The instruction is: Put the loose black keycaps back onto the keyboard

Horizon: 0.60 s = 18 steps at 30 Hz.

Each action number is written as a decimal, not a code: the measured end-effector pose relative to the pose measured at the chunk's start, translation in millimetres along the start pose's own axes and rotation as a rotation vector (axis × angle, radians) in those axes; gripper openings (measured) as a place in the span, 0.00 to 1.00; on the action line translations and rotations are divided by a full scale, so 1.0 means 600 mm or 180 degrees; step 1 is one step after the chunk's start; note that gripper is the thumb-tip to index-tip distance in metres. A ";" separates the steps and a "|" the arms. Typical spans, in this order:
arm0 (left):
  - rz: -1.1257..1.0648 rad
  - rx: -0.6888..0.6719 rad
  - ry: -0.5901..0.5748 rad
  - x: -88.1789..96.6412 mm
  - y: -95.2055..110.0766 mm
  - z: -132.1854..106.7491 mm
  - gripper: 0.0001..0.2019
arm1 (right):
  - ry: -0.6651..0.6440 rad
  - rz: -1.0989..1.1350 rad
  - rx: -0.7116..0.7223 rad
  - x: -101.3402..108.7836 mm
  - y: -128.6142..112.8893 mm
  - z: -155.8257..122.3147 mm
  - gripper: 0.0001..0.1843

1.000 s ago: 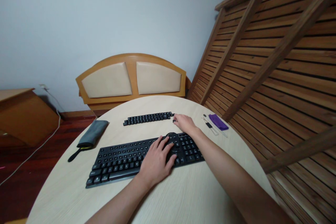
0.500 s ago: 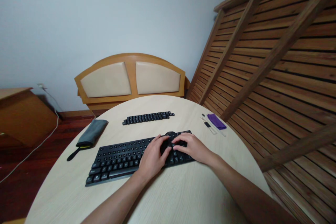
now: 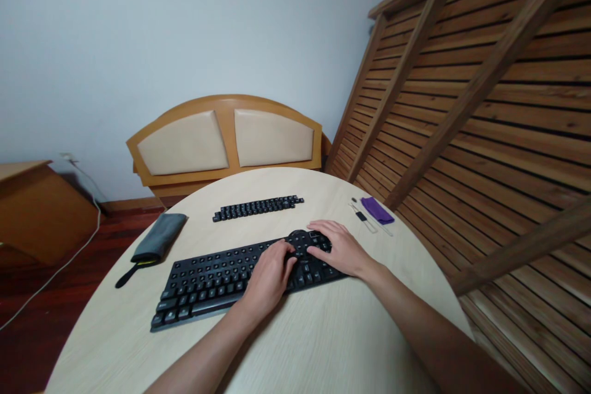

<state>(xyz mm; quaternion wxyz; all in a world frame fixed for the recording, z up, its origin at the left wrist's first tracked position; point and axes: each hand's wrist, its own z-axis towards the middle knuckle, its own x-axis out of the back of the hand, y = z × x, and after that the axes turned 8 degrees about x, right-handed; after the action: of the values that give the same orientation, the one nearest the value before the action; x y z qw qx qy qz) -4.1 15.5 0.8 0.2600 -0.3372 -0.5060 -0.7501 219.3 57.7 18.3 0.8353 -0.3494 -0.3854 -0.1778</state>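
Note:
A black keyboard [image 3: 207,277] lies on the round pale wooden table [image 3: 323,345]. My left hand [image 3: 269,278] rests flat on the keyboard's right half, fingers stretched out over the keys. My right hand [image 3: 340,249] sits on the keyboard's right end beside a round black knob [image 3: 298,237]. Its fingers are curled and pressed together, with thumb and fingertips pinched at a keycap there. Beyond the keyboard, a row of loose black keycaps [image 3: 256,207] is lined up on the table.
A folded grey pouch [image 3: 158,237] with a black strap lies at the table's left. A purple cloth [image 3: 377,210] and small thin tools [image 3: 362,217] lie at the right. A padded wooden headboard [image 3: 226,138] stands behind the table, with slatted wooden frames [image 3: 484,104] on the right.
My right hand has come back from the end of the loose keycap row to the keyboard's right end. My left hand has stayed on the keyboard.

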 end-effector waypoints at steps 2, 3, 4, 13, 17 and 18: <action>0.0047 -0.0002 -0.0046 0.005 0.006 -0.001 0.06 | -0.0085 -0.0073 -0.0013 0.001 0.005 -0.003 0.23; 0.0089 0.0021 -0.0060 0.008 0.009 -0.001 0.05 | -0.0145 -0.0071 -0.0012 -0.001 0.005 -0.005 0.23; 0.0134 0.0057 -0.0073 0.012 0.012 -0.002 0.05 | -0.0205 -0.0066 -0.0005 -0.003 0.003 -0.005 0.21; 0.0075 0.0341 -0.0046 0.015 0.008 0.004 0.06 | -0.0119 -0.0217 -0.0024 -0.022 -0.019 -0.003 0.13; 0.0129 0.0375 0.0047 0.006 0.004 -0.001 0.07 | -0.0057 -0.0102 0.0370 -0.019 -0.017 -0.004 0.12; 0.0138 0.0373 0.0061 0.005 0.004 -0.002 0.07 | -0.0091 -0.0039 0.0503 -0.018 -0.018 -0.004 0.12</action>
<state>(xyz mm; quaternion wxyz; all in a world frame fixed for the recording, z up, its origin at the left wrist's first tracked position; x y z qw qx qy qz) -4.5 13.4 4.3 0.3003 -0.3251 -0.5392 -0.7165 207.6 49.0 13.5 0.8536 -0.2825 -0.4123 -0.1470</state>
